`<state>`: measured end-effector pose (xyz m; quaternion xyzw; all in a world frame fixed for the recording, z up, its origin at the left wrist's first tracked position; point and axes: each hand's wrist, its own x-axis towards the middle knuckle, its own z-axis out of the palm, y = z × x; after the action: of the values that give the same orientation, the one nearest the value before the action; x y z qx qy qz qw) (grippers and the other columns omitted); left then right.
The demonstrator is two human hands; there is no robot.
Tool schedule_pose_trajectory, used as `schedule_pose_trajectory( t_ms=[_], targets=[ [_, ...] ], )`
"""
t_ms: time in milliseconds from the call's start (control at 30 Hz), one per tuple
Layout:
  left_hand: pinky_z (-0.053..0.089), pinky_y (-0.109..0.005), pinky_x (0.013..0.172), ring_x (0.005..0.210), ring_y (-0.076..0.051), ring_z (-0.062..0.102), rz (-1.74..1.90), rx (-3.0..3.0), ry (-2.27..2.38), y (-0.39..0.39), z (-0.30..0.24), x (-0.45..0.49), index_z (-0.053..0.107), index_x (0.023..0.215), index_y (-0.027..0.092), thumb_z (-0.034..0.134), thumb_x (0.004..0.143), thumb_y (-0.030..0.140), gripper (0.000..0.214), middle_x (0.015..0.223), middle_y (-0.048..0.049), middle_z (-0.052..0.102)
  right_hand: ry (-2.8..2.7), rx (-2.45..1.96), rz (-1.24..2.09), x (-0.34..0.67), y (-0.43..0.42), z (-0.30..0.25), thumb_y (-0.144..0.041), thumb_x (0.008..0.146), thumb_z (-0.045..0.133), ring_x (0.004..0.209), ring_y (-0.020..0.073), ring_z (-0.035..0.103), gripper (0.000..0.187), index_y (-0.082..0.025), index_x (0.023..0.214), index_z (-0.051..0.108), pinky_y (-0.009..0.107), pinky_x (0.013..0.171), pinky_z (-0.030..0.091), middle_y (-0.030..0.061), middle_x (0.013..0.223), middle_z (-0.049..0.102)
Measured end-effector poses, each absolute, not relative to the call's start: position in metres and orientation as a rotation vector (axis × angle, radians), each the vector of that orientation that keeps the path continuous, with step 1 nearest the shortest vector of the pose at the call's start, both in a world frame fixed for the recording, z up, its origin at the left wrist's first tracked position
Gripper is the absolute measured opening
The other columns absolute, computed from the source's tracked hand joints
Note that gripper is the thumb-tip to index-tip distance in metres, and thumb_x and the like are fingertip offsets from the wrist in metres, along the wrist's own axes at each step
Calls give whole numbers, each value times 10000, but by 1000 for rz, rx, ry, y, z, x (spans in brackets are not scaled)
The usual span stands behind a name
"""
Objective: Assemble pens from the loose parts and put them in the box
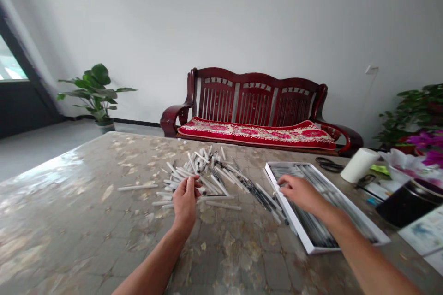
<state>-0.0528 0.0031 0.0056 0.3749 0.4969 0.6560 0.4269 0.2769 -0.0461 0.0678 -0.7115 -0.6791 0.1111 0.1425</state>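
A heap of white and black pens (pixel 211 173) lies spread on the stone-patterned table (pixel 86 221). My left hand (pixel 185 200) is at the near edge of the heap, fingers pinched round a white pen. My right hand (pixel 299 191) rests over the left rim of a flat white box (pixel 346 230) that holds rows of dark pens. Its fingers curl down at the box edge; whether they hold a pen is hidden. One white pen (pixel 136 187) lies alone to the left of the heap.
A white paper roll (pixel 360 165), black scissors (pixel 328 164), a black bowl (pixel 408 203), papers and purple flowers (pixel 427 143) crowd the right end of the table. Behind the table stand a red-cushioned wooden bench (pixel 256 115) and a potted plant (pixel 97 94).
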Motion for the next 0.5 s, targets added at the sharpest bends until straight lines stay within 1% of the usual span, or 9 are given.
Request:
schedule_pose_trajectory(
  t_ms=[67,133,167,267,367,433,500],
  targets=[
    [298,-197,416,451,-78,423,1619,954,1256,4,5,-53,663,851,156,576,757,514,381,625,33,568,-2059,-1918,393,233,-38,63,-258,772,557,797,175,639,216,-233,924,708,245,671,383,19,835,721],
    [312,-204,426,450,-84,435,1594,998,1275,4,5,-53,666,842,155,565,766,505,373,617,29,572,-2135,-1842,369,191,-30,54,-218,764,559,898,178,635,215,-232,909,717,241,739,392,29,941,721],
    [322,-208,432,450,-87,442,1581,1031,1285,3,5,-53,668,833,154,558,771,503,371,617,25,576,-2157,-1830,341,174,-26,48,-202,769,555,915,175,632,220,-230,916,716,238,750,393,33,963,715],
    [344,-218,449,450,-99,465,1537,1131,1317,2,4,-51,670,808,157,530,792,490,362,622,11,592,-2269,-1813,264,141,-18,35,-198,793,564,909,170,635,179,-233,895,707,238,744,400,31,968,697],
    [370,-230,472,472,-120,504,1465,1236,1347,2,1,-48,666,809,164,480,833,457,347,628,-4,611,-2376,-1819,177,129,-13,28,-225,802,600,929,189,639,121,-228,891,683,255,745,414,36,976,684],
    [401,-240,521,537,-143,554,1382,1359,1379,1,-1,-47,666,826,176,455,863,427,330,646,-13,630,-2397,-1832,123,129,-11,26,-232,803,616,951,206,639,117,-222,909,663,269,753,425,43,986,678],
    [429,-255,607,642,-163,602,1290,1538,1449,-1,-2,-46,672,855,193,456,883,378,285,704,-24,659,-2410,-1842,99,130,-10,23,-232,812,615,957,216,642,110,-222,916,650,279,760,434,47,989,675]
  ],
)
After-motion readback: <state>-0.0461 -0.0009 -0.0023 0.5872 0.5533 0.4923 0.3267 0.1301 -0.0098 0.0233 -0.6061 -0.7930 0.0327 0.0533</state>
